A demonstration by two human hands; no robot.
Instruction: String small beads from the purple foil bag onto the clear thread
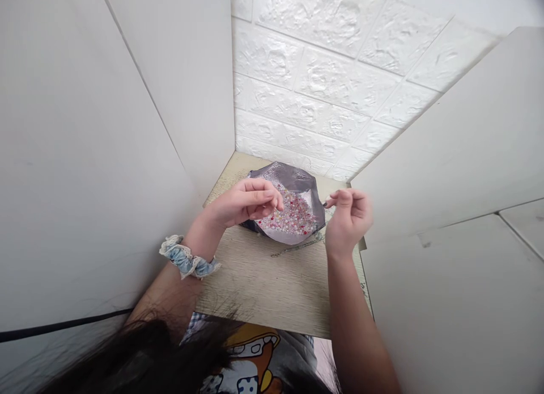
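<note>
An open silvery pouch lies on the wooden tabletop, full of small pink, white and yellow beads. My left hand hovers over the pouch's left edge, its fingers curled together in a pinch; what they hold is too small to see. My right hand is raised at the pouch's right edge, fingers closed in a pinch on a thin thread or needle. A thin beaded strand lies on the table just in front of the pouch, running toward my right hand.
White panels close in the narrow table on the left and right. A white embossed brick-pattern wall stands behind. A blue scrunchie sits on my left wrist. A black cable runs along the left panel.
</note>
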